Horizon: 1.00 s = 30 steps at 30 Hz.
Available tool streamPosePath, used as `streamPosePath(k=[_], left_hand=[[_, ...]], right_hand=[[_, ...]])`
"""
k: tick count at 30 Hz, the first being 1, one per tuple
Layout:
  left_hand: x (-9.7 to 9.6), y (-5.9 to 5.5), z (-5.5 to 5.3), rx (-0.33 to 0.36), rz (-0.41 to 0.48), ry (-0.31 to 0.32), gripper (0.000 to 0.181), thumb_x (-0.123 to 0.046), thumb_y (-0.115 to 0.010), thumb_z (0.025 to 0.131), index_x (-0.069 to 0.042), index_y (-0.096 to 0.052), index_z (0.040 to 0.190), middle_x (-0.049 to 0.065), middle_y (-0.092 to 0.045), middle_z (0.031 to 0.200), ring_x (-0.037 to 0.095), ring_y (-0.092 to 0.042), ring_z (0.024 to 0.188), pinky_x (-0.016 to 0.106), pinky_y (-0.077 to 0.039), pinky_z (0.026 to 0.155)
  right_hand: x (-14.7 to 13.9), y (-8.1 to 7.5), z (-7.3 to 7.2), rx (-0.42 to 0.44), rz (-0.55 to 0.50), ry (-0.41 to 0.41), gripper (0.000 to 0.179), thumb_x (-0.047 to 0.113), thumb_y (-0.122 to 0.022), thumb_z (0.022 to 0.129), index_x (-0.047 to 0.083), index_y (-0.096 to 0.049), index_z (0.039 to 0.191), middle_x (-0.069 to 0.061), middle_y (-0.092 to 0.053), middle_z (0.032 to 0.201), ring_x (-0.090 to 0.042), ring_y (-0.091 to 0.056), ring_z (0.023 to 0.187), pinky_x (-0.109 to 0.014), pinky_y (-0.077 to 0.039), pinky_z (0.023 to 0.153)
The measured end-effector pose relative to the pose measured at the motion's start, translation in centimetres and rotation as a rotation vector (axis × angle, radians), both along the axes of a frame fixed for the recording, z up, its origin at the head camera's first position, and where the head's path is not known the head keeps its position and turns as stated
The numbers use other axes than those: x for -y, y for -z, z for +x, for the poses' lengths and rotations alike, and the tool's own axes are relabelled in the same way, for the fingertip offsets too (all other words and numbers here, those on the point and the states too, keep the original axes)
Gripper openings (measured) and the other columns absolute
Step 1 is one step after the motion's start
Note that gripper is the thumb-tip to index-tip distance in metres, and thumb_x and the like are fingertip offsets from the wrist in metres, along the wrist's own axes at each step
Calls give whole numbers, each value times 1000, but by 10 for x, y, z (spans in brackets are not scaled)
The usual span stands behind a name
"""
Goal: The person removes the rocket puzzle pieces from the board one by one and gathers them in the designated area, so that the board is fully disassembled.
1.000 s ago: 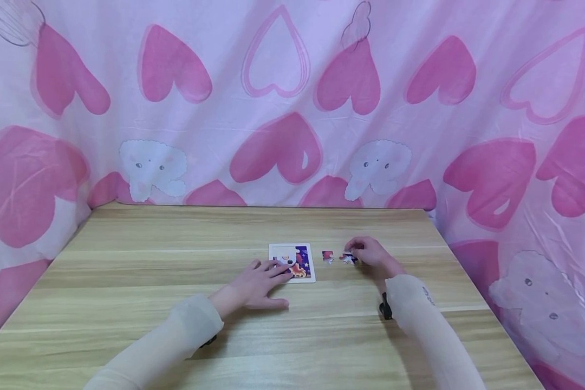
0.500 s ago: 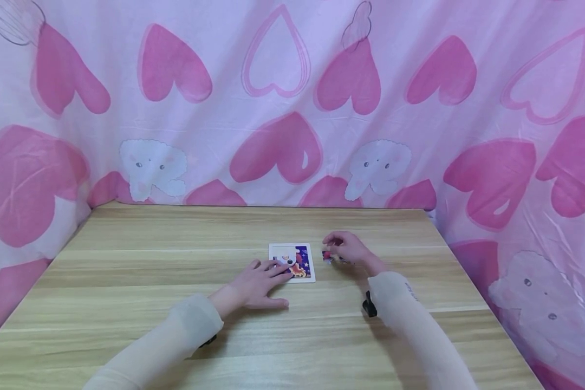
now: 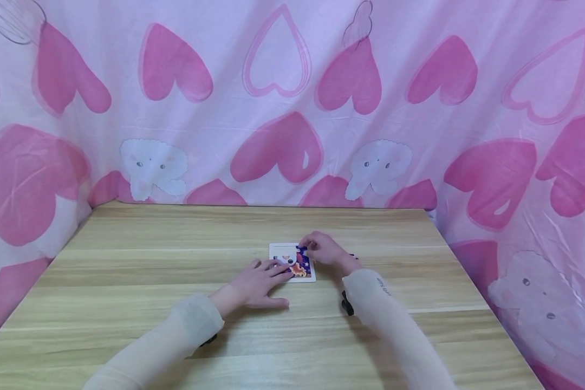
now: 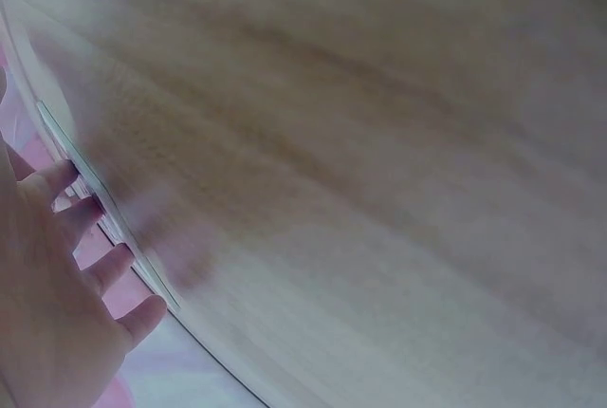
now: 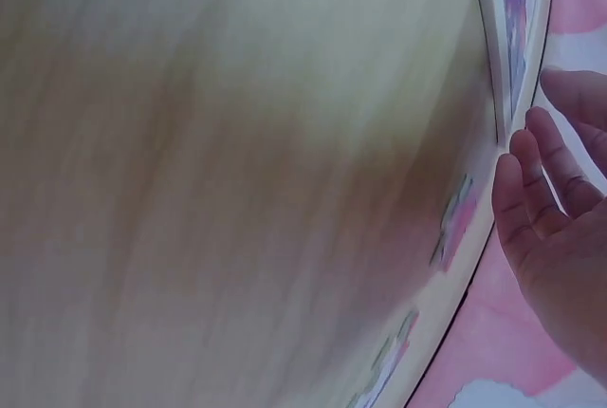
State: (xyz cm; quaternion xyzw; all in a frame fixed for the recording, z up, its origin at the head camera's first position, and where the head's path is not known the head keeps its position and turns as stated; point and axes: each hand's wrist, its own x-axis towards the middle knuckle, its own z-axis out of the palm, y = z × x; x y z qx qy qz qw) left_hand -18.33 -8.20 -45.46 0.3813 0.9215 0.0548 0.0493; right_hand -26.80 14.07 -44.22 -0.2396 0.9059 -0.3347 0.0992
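A small white-framed jigsaw puzzle (image 3: 313, 275) with a purple starry picture lies on the table. My left hand (image 3: 255, 286) lies palm down, spread fingers resting over the puzzle's lower left part, thumb out on the wood. Over the puzzle's upper right corner is my right hand (image 3: 325, 250), fingertips bent down close to the picture. In the right wrist view its thumb and fingers (image 5: 517, 194) curve toward the frame's edge; I cannot tell whether a puzzle piece sits between them. A reddish loose piece (image 5: 457, 223) and another loose piece (image 5: 387, 361) lie flat nearby.
The wooden table (image 3: 175, 244) spreads around both arms. Behind it and at its sides hangs a pink curtain (image 3: 214, 124) printed with hearts. Long pale sleeves cover both forearms, with a black device (image 3: 347, 303) at the right wrist.
My right hand has moved left from beside the loose pieces, across them, to the puzzle's upper right corner. The left hand stays where it was on the puzzle.
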Motion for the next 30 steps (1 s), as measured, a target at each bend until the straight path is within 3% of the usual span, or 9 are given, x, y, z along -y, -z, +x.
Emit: streamPosePath(k=[12,30], left_hand=[[0,-3,2,7,-16,5,76,-72,-28,78,-25,-33,137,-2,-25,142,28,-20,128,53,-16,97],[-2,-5,-1,-26,-7,17,74,-71,-30,79,-24,-38,135,-1,-32,139,27,-26,125,52,-18,97]], right_hand=[[12,4,-7,-26,158,-5,23,1,-61,80,9,-62,101,-2,-49,91,-16,-48,83,-31,-41,77],[20,-7,-11,88,251,24,21,4,-62,80,14,-62,97,-1,-47,94,-18,-47,88,-34,-39,83]])
